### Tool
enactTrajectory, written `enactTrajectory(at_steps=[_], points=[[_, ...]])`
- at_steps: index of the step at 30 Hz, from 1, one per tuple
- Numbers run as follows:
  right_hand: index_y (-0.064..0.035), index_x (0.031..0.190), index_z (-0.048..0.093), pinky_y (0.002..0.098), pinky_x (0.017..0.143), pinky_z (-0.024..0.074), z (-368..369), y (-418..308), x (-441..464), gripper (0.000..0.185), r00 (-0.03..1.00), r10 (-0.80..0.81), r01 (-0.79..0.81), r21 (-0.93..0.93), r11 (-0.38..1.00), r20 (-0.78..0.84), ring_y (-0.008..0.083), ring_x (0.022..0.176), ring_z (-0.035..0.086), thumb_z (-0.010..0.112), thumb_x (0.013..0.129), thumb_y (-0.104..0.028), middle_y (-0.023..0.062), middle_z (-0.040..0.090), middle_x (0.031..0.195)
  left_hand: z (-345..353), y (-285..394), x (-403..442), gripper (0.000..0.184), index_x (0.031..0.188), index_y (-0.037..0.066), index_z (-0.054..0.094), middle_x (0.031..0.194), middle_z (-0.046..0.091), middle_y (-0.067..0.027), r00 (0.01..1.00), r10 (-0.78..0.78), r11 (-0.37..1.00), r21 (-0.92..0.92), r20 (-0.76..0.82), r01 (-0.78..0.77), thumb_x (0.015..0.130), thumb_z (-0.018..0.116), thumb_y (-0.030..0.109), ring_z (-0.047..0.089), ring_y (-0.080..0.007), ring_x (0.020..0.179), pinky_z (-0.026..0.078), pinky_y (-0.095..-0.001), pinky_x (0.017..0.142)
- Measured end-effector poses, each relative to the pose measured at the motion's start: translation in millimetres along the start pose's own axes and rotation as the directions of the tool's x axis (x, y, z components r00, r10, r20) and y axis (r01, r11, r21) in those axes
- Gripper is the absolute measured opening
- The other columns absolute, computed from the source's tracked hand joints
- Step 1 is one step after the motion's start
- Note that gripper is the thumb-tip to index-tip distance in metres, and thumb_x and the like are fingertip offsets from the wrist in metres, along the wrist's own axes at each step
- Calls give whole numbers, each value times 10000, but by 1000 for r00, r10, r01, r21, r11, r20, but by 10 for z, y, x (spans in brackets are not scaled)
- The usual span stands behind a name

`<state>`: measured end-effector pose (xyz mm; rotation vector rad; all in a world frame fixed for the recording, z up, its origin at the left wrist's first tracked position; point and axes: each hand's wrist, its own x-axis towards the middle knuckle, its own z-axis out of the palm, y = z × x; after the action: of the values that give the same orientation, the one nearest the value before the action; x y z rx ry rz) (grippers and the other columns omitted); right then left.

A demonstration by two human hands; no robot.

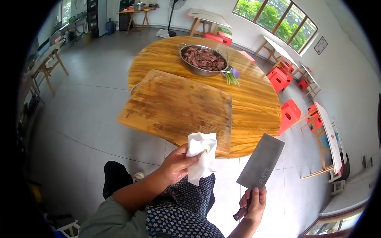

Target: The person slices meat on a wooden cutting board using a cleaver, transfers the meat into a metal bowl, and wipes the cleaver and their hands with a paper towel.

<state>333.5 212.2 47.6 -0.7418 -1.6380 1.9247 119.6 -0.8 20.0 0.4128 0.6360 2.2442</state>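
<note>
My left hand [176, 164] pinches a crumpled white tissue [201, 154] in front of the near edge of the cutting board. The tissue has a small brownish spot. To its right, my right hand [254, 204] grips a cleaver [262, 162] by its dark handle, the broad blade pointing up and away, beside the table's near right edge. The worn wooden cutting board [178, 105] lies on the round wooden table [254, 115]. Behind the board stands a metal pan [202, 71] of sliced raw meat [203, 58], with green stalks [231, 77] and a purple item [235, 73] beside it.
Red stools [289, 113] stand to the right of the table, near white-topped tables [329, 137]. At the back are a fan [174, 6], a side table with a pot [139, 6] and a blue water bottle [110, 27]. Another table [47, 55] is at left.
</note>
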Motion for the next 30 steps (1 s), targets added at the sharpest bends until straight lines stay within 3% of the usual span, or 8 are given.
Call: enactTrajectory(at_steps=[10, 13, 16, 20, 22, 24, 26, 30], points=[[-56, 1177, 436, 245, 372, 420, 479, -61, 128, 208, 987, 14, -21, 39, 999, 159, 123, 479, 487, 464, 1065, -229, 49, 496, 731, -240, 419, -425, 353, 1295, -11, 568, 1346, 557, -127, 984, 87, 993, 89, -158, -74, 946, 541, -56, 531, -230, 1288, 432, -367, 1090], [-60, 1178, 438, 245, 375, 419, 587, -56, 132, 200, 982, 13, -23, 49, 999, 188, 121, 480, 485, 464, 1065, -223, 48, 499, 731, -578, 384, -490, 213, 1060, -17, 683, 1312, 554, -152, 955, 271, 875, 444, -123, -192, 941, 513, 30, 553, -253, 1211, 436, -371, 1060], [-69, 1111, 437, 245, 372, 391, 640, -91, 123, 119, 983, 16, -21, 28, 999, 183, 118, 486, 480, 438, 1067, -179, 51, 505, 742, -978, 264, -700, 309, 1066, -20, 669, 1355, 517, -153, 955, 201, 974, 148, -217, -172, 996, 455, 191, 517, -264, 1257, 420, -411, 1076], [-80, 1088, 477, 256, 412, 424, 629, -180, 175, 100, 996, -3, 1, 21, 1000, 93, 120, 485, 458, 421, 1074, -161, 55, 502, 747, -1095, 346, -915, 215, 1116, -7, 592, 1368, 488, -154, 956, 173, 965, 233, -237, -117, 989, 514, 148, 507, -249, 1251, 422, -391, 1072], [-74, 1078, 475, 258, 412, 426, 589, -198, 220, 101, 997, -19, 19, 12, 1000, 69, 119, 485, 460, 425, 1073, -162, 55, 502, 750, -895, 459, -965, 208, 1132, 17, 557, 1365, 482, -141, 910, 341, 665, 745, -236, -56, 928, 595, 10, 515, -219, 1228, 440, -364, 1043], [-74, 1067, 473, 259, 412, 426, 566, -184, 261, 105, 999, -29, 29, 11, 1000, -13, 119, 484, 461, 430, 1072, -169, 55, 501, 750, -692, 516, -877, 343, 1173, 31, 532, 1343, 495, -127, 892, 340, 735, 676, -298, -55, 868, 630, -92, 539, -199, 1190, 455, -343, 1014], [-78, 1060, 475, 255, 406, 417, 461, -98, 316, 115, 998, -66, 66, 85, 994, -7, 121, 482, 461, 448, 1069, -190, 54, 499, 742, -617, 572, -815, 280, 1133, 22, 561, 1326, 506, -121, 865, 482, 534, 829, -137, -166, 877, 617, -77, 573, -202, 1144, 463, -337, 1000], [-90, 1052, 445, 241, 392, 397, 309, -15, 328, 129, 998, 2, 2, 64, 998, -63, 118, 507, 491, 444, 1070, -218, 34, 498, 747, -426, 739, -625, 231, 1079, 11, 590, 1287, 542, -125, 912, 408, 363, 925, -48, -114, 872, 606, -90, 591, -205, 1115, 462, -329, 994]])
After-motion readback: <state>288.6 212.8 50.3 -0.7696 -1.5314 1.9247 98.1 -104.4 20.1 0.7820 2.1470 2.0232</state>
